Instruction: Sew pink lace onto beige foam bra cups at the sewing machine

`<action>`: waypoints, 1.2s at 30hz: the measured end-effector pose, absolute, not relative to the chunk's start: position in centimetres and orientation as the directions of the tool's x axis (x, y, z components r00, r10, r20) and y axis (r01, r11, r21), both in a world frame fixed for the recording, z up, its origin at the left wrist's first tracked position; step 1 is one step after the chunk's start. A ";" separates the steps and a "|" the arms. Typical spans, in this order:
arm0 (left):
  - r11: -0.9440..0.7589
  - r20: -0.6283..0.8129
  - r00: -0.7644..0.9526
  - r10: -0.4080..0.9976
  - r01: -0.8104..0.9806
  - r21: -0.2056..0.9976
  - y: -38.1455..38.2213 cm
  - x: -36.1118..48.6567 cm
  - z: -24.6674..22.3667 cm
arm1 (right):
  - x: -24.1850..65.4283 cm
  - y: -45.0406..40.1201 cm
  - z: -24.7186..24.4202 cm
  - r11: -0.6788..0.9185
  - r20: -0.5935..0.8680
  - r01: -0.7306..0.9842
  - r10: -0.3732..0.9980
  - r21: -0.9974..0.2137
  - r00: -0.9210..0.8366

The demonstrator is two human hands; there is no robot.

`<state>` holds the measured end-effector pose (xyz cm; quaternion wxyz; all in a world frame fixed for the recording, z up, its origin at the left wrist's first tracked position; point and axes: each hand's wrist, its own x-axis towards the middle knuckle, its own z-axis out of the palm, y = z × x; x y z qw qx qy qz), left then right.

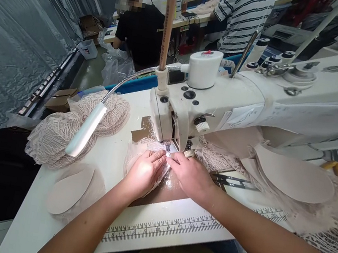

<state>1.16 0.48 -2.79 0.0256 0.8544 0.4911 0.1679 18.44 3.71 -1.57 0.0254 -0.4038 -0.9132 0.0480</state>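
Under the needle of a white sewing machine [163,119] lies a pale beige lace piece [134,152], lit brightly by the lamp. My left hand [145,172] presses on it from the left, fingers together near the presser foot [168,147]. From the right, my right hand [193,177] pinches the lace at its edge, its fingertips almost touching those of the left. The fingertips hide part of the cloth. Just right of my right hand lie dark metal thread snips [232,181].
Stacked lace cups [58,137] and a single beige cup [70,190] lie left. More cups [295,176] and lace pile up right. A gooseneck lamp [87,128] overhangs the table. A printed ruler [166,226] runs along the front edge. Two people sit beyond the machine.
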 end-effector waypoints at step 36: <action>-0.287 0.138 0.264 0.955 0.939 0.189 1.8 -0.9 -3.4 | 19.3 3.9 -3.4 0.704 0.205 0.682 0.710 -0.197 -0.674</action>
